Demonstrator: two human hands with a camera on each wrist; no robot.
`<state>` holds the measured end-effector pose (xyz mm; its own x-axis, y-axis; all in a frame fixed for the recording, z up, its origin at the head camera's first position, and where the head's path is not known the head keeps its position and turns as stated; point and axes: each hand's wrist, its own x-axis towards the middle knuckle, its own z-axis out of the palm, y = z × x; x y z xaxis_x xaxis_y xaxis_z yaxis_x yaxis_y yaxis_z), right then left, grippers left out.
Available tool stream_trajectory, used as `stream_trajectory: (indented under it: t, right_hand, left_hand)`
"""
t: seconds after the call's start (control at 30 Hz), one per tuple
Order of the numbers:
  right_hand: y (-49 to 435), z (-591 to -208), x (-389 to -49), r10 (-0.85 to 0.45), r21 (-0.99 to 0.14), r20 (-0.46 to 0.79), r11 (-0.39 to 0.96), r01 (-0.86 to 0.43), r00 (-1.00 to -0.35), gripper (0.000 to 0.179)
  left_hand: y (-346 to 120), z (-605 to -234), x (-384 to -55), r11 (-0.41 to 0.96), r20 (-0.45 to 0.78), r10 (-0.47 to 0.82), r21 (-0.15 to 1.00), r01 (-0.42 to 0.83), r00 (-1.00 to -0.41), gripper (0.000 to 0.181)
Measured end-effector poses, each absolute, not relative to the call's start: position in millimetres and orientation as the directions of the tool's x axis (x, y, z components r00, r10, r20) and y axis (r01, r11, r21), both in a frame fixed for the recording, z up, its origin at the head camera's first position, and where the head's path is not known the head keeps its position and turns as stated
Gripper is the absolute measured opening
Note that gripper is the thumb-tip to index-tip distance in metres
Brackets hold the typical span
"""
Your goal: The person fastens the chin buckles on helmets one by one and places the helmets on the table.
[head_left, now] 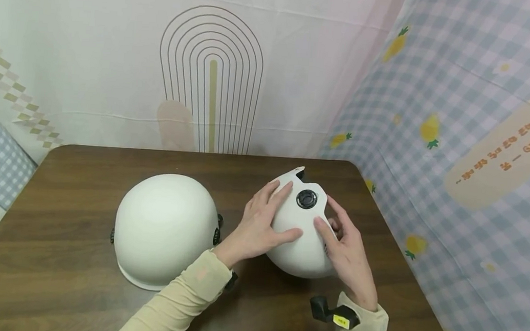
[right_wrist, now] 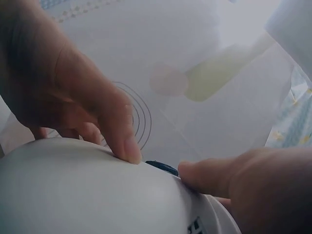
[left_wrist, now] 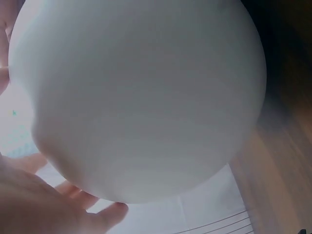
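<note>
A white helmet [head_left: 305, 250] lies tipped on the right of the table, its notched rim turned up and toward the right. A round black knob [head_left: 306, 199] sits on its side. My left hand [head_left: 261, 221] rests on the shell with spread fingers and thumb. On the other side, my right hand [head_left: 344, 243] grips the rim, thumb outside and fingers reaching round its edge. In the left wrist view the smooth shell [left_wrist: 146, 97] fills most of the picture. The right wrist view shows both thumbs [right_wrist: 129, 146] on the shell, one on each side of the knob.
A second white helmet [head_left: 168, 225] stands dome up on the left, with black fittings [head_left: 217, 231] at its sides. Both are on a dark brown wooden table [head_left: 56, 253]. Patterned cloths [head_left: 298, 86] hang behind and to the right.
</note>
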<state>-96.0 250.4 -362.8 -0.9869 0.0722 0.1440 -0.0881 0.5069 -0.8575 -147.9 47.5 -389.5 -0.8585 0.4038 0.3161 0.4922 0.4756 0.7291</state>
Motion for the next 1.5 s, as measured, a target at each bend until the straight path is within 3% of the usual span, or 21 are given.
stream_trajectory:
  t: [0.2, 0.5, 0.77, 1.0, 1.2, 1.5]
  right_hand:
    - [248, -364, -93, 0.021, -0.869, 0.160, 0.477, -0.130, -0.987, 0.050]
    - [255, -365, -96, 0.050, -0.890, 0.097, 0.451, -0.064, -0.994, 0.048]
    - [266, -383, -105, 0.196, -0.887, -0.061, 0.439, 0.143, -0.979, 0.072]
    - [272, -401, -113, 0.207, -0.824, -0.168, 0.508, 0.252, -0.964, 0.078]
    - [274, -412, -116, 0.185, -0.783, -0.169, 0.571, 0.246, -0.968, 0.076]
    - [279, -416, -118, 0.188, -0.785, -0.148, 0.576, 0.231, -0.971, 0.081]
  left_hand:
    - [48, -389, -144, 0.493, 0.292, 0.389, 0.735, 0.466, -0.874, 0.084]
    - [48, -385, -142, 0.491, 0.259, 0.358, 0.765, 0.417, -0.897, 0.085]
    - [49, -387, -142, 0.472, 0.239, 0.288, 0.807, 0.354, -0.927, 0.092]
    - [49, -387, -139, 0.444, 0.201, 0.271, 0.842, 0.308, -0.941, 0.092]
    - [48, -387, -136, 0.410, 0.133, 0.238, 0.884, 0.223, -0.962, 0.092]
    - [49, -390, -136, 0.452, 0.145, 0.201, 0.864, 0.223, -0.969, 0.092]
